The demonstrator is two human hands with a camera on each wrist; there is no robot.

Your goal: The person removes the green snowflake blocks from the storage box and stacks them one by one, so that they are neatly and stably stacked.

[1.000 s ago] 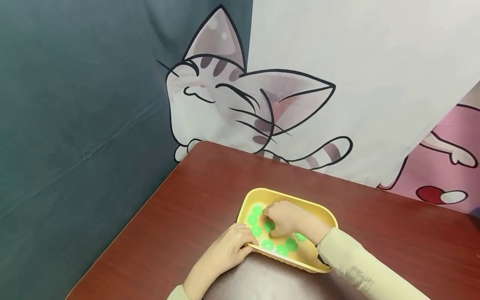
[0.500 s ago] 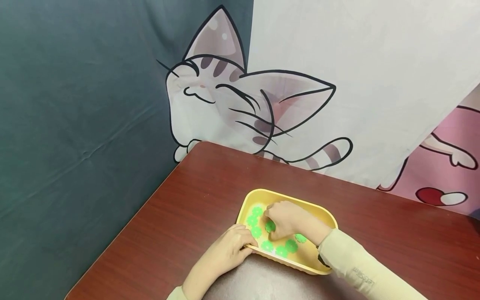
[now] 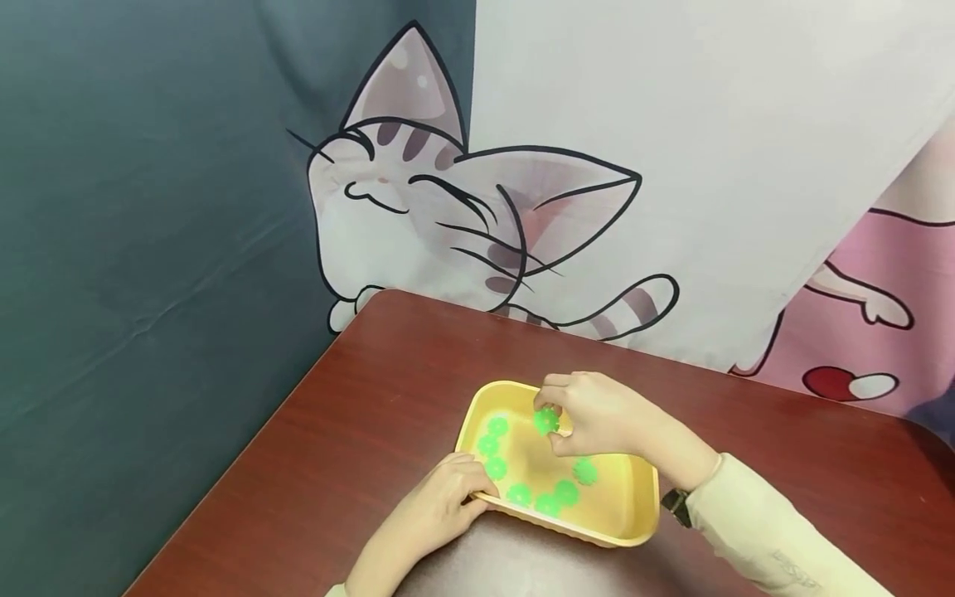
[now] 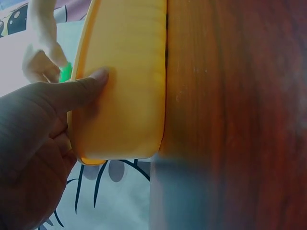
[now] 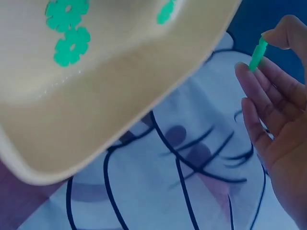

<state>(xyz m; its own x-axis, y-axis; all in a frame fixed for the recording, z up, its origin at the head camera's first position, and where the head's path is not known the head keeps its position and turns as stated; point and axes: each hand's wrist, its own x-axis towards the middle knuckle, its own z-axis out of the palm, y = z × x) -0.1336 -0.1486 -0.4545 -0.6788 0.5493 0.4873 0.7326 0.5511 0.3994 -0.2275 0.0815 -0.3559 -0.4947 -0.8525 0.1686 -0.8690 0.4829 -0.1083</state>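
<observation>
A yellow plastic bin (image 3: pixel 625 507) stands on the table, with several green flower-shaped interlocking discs (image 3: pixel 565 492) lying inside it. My left hand (image 3: pixel 448 497) grips its near left corner. In the left wrist view the thumb (image 4: pixel 88 90) presses the bin's outer side wall (image 4: pixel 129 110), and the other fingers are partly hidden behind the rim. Over the bin's far side, my right hand (image 3: pixel 604 414) pinches one green disc (image 3: pixel 546 419) between thumb and fingertips. That disc (image 5: pixel 258 55) appears edge-on in the right wrist view, raised clear of the bin.
A reddish-brown wooden table (image 3: pixel 313 448) lies under the bin. Behind it hang a white cloth with a printed cartoon cat (image 3: pixel 418 199) and, at the left, a dark grey-green cloth (image 3: pixel 149 207). A pink printed figure (image 3: pixel 880 332) shows at the right.
My right hand has risen from the bin's floor toward its far side, bringing one green disc up with it. The left hand stays on the corner. The head view has shifted slightly.
</observation>
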